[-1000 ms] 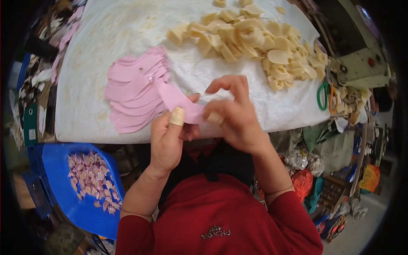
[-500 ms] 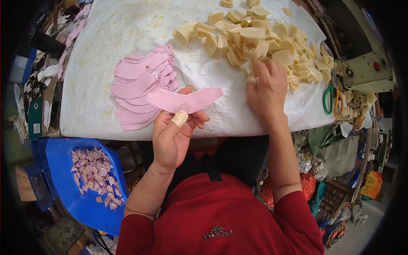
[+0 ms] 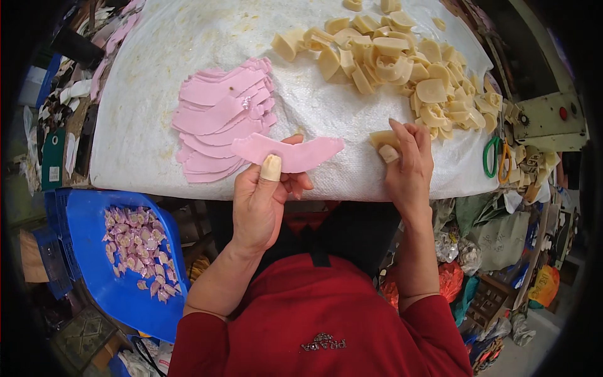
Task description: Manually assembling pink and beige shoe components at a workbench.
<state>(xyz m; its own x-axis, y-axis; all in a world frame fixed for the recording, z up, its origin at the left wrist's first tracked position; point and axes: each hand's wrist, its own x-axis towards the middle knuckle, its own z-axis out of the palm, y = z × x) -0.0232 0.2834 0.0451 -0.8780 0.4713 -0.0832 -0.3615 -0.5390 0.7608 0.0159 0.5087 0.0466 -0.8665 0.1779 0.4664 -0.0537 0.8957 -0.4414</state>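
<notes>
A curved pink strip (image 3: 312, 154) with a wavy edge is pinched in my left hand (image 3: 259, 210), whose thumb wears a cream finger cover. Left of it lies a layered stack of similar pink strips (image 3: 210, 116) on the white-covered table (image 3: 139, 94). My right hand (image 3: 411, 168) has its covered thumb and fingers closed on a small beige curved piece (image 3: 380, 136), partly hidden by the fingers. Beyond it spreads a loose pile of beige curved pieces (image 3: 431, 91).
A blue scoop-shaped tub (image 3: 103, 301) with small pink-and-beige pieces stands below the table's left edge. Green-handled (image 3: 490, 157) and orange-handled (image 3: 504, 161) tools hang at the right edge. A pale green machine (image 3: 549, 116) stands beyond, with bags and crates lower right.
My right hand has drawn back from the beige pile toward me, now with a beige piece in its fingers. The left hand still holds the pink strip, its thumb now more upright.
</notes>
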